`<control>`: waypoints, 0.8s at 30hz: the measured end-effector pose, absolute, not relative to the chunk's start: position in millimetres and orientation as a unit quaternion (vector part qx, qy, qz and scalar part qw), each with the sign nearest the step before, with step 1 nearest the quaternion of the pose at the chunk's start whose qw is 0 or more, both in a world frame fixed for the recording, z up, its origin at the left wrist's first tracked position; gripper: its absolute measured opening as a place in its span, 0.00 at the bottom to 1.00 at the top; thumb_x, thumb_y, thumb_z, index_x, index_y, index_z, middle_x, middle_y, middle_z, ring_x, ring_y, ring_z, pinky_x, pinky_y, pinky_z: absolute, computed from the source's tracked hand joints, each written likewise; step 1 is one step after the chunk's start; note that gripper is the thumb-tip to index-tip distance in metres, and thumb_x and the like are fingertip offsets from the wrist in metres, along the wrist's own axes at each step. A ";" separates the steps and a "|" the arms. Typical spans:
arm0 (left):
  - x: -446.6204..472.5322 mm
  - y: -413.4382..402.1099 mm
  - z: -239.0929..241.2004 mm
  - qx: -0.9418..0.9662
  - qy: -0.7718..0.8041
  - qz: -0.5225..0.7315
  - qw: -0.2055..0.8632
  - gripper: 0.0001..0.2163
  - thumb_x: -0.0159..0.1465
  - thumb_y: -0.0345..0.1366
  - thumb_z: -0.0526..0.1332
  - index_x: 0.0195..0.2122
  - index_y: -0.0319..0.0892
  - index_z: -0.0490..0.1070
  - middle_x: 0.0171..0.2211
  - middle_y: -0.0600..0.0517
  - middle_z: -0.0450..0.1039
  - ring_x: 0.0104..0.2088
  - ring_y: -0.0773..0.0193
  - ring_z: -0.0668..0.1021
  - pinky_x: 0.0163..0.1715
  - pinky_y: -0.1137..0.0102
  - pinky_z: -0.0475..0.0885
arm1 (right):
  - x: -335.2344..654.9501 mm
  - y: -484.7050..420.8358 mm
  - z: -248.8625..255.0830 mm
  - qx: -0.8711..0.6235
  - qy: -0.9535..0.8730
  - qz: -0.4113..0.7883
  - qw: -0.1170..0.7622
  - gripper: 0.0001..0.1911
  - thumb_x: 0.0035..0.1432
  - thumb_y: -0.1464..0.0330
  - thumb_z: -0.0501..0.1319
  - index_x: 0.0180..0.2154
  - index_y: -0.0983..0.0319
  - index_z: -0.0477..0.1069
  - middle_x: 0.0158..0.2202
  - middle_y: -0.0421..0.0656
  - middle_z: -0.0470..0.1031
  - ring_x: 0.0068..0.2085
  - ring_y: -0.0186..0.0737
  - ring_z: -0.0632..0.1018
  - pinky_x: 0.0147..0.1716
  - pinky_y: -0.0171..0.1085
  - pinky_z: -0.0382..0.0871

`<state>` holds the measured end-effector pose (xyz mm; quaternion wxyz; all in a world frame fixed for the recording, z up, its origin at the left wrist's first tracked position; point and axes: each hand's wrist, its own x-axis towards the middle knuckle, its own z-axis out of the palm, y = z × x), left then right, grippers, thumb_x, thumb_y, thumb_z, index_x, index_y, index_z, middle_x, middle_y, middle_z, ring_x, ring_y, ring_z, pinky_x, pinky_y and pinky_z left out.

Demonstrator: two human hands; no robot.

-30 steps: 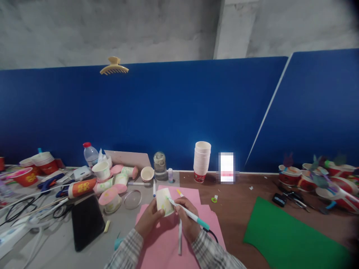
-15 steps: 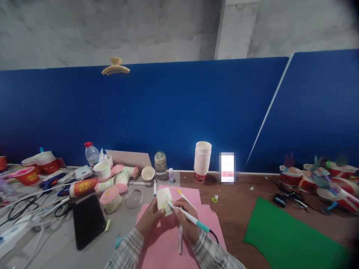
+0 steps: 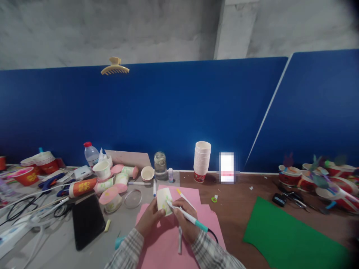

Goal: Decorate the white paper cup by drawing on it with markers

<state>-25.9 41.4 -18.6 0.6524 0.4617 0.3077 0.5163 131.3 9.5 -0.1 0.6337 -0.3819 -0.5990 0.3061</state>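
Observation:
My left hand point(image 3: 151, 217) grips a small white paper cup point(image 3: 163, 198) with a pale green and yellow pattern, tilted above the pink sheets point(image 3: 157, 246). Between the fingers of my right hand point(image 3: 187, 220) is a corded pen-shaped tool point(image 3: 193, 219), white with a teal part and a black cable. It looks like a soldering iron. Its tip meets the cup's side, or comes very close to it. A white marker with a yellow end point(image 3: 183, 194) lies just beyond my right hand. A grey-white stick point(image 3: 180, 241) lies on the pink paper between my forearms.
A stack of paper cups point(image 3: 202, 160) and a glass jar point(image 3: 160, 166) stand at the back. Left are pink-and-white cup pieces point(image 3: 109, 196), a black tablet-like slab point(image 3: 88, 221) and cables. Right are a green sheet point(image 3: 288, 235), pliers point(image 3: 300, 201) and decorated red cups point(image 3: 290, 175).
Both hands keep nearly the same pose, with the cup and the tool in place. The whole view has shifted very slightly.

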 end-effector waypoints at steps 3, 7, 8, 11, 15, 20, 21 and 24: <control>-25.6 40.9 -19.2 0.461 0.311 0.521 0.648 0.29 0.42 0.33 0.67 0.47 0.42 0.65 0.40 0.41 0.75 0.43 0.43 0.73 0.42 0.53 0.67 | 131.1 9.7 -0.2 -0.384 -0.601 0.304 0.631 0.08 0.47 0.73 0.59 0.29 0.56 0.75 0.27 0.37 0.75 0.28 0.40 0.76 0.30 0.33 0.69; -24.7 41.2 -18.1 0.456 0.311 0.526 0.647 0.30 0.40 0.34 0.68 0.48 0.41 0.65 0.40 0.41 0.75 0.43 0.42 0.72 0.43 0.53 0.67 | 130.4 10.4 -2.8 -0.389 -0.597 0.303 0.634 0.08 0.47 0.73 0.59 0.29 0.56 0.75 0.26 0.37 0.75 0.27 0.39 0.75 0.29 0.32 0.69; -24.6 41.3 -17.7 0.454 0.313 0.525 0.648 0.31 0.40 0.34 0.68 0.48 0.41 0.65 0.40 0.41 0.75 0.43 0.42 0.72 0.43 0.53 0.66 | 130.3 10.6 -3.4 -0.390 -0.595 0.303 0.634 0.08 0.46 0.73 0.59 0.29 0.56 0.75 0.26 0.37 0.75 0.27 0.39 0.75 0.29 0.32 0.69; -24.6 41.5 -16.8 0.448 0.323 0.521 0.651 0.31 0.39 0.36 0.68 0.47 0.42 0.65 0.39 0.41 0.75 0.43 0.41 0.72 0.43 0.52 0.67 | 130.1 10.7 -4.1 -0.392 -0.592 0.307 0.633 0.08 0.46 0.74 0.59 0.28 0.57 0.75 0.25 0.37 0.75 0.27 0.39 0.75 0.28 0.32 0.68; -24.9 40.7 -16.0 0.429 0.330 0.525 0.657 0.31 0.39 0.35 0.68 0.47 0.43 0.65 0.39 0.41 0.76 0.42 0.42 0.73 0.43 0.52 0.67 | 130.0 10.0 -3.1 -0.397 -0.586 0.312 0.633 0.09 0.45 0.74 0.59 0.27 0.57 0.75 0.25 0.36 0.75 0.27 0.38 0.75 0.28 0.31 0.68; -24.5 39.0 -14.0 0.411 0.336 0.530 0.662 0.32 0.38 0.35 0.69 0.47 0.42 0.65 0.39 0.41 0.76 0.42 0.42 0.73 0.42 0.53 0.67 | 129.6 9.4 -2.4 -0.402 -0.579 0.319 0.633 0.09 0.44 0.74 0.59 0.26 0.57 0.75 0.24 0.36 0.75 0.27 0.39 0.75 0.27 0.32 0.68; -24.4 38.7 -13.7 0.407 0.339 0.530 0.662 0.31 0.38 0.35 0.69 0.47 0.42 0.65 0.38 0.41 0.76 0.42 0.42 0.73 0.42 0.53 0.68 | 129.6 9.4 -2.4 -0.403 -0.578 0.321 0.632 0.09 0.44 0.74 0.59 0.26 0.57 0.76 0.24 0.36 0.75 0.26 0.39 0.75 0.27 0.32 0.68; -24.2 38.3 -13.3 0.405 0.342 0.530 0.662 0.30 0.38 0.35 0.69 0.46 0.42 0.66 0.38 0.41 0.77 0.42 0.42 0.73 0.42 0.53 0.68 | 129.8 9.0 -2.3 -0.408 -0.573 0.329 0.630 0.09 0.44 0.74 0.59 0.26 0.57 0.75 0.24 0.36 0.75 0.26 0.39 0.75 0.26 0.32 0.68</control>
